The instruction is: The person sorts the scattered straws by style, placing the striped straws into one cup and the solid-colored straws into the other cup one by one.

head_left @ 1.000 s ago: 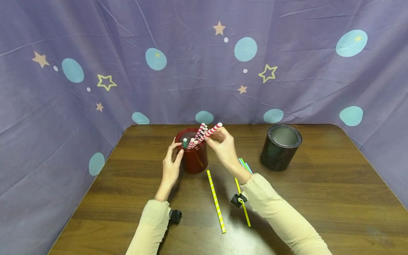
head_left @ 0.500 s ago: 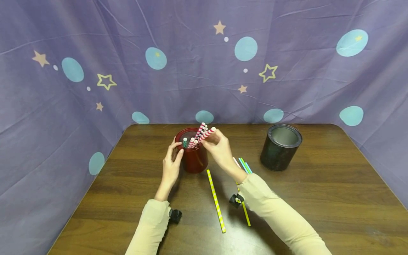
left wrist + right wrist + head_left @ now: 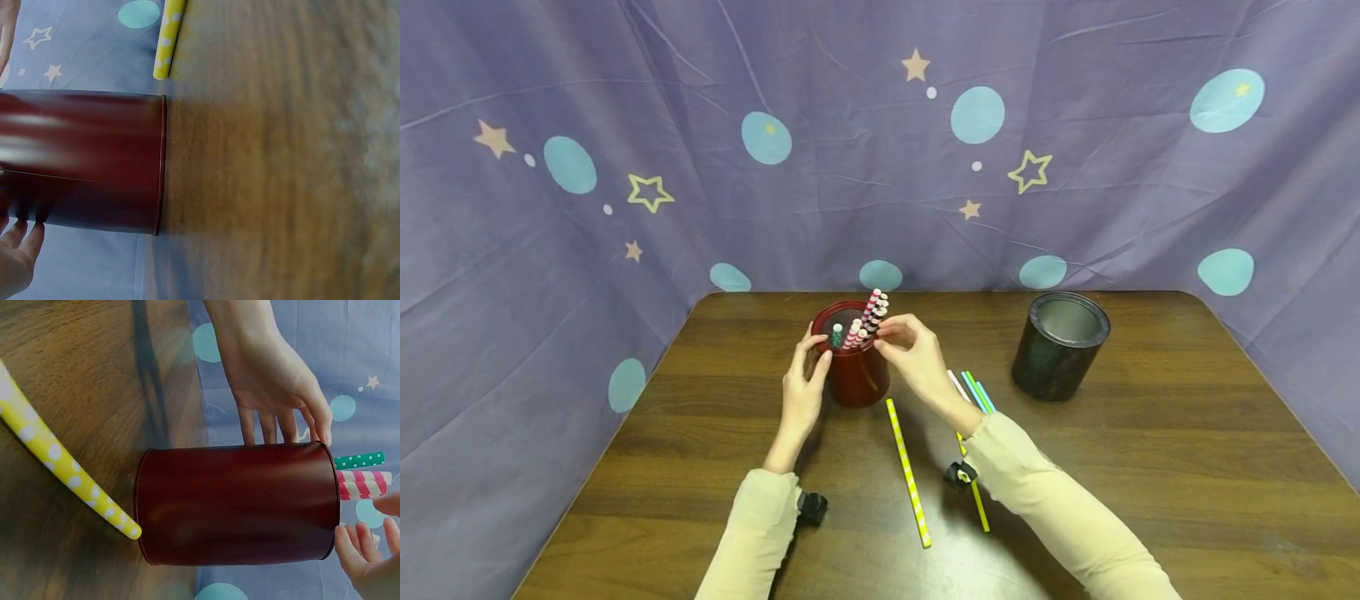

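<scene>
In the head view my left hand (image 3: 803, 387) holds a dark red can (image 3: 859, 379) by its left side, thumb and fingers up at the rim. Several paper straws stand in the can. Red-and-white striped straws (image 3: 364, 486) and a green dotted straw (image 3: 360, 460) poke out past the rim in the right wrist view. Black-and-white straws (image 3: 873, 320) lean to the right of them. My right hand (image 3: 916, 358) is at the can's right rim, thumb and fingers apart beside the straw tops. The left wrist view catches the can's smooth red side (image 3: 81, 140).
A yellow dotted straw (image 3: 909, 475) lies in front of the can. Under my right forearm lie another yellow straw (image 3: 980, 507) and blue and green straws (image 3: 976, 390). A black can (image 3: 1058, 354) stands at the right on the wooden table (image 3: 1187, 433).
A red-striped straw that my right hand was pinching has gone down into the red can and left its fingers. My left hand stays on the can.
</scene>
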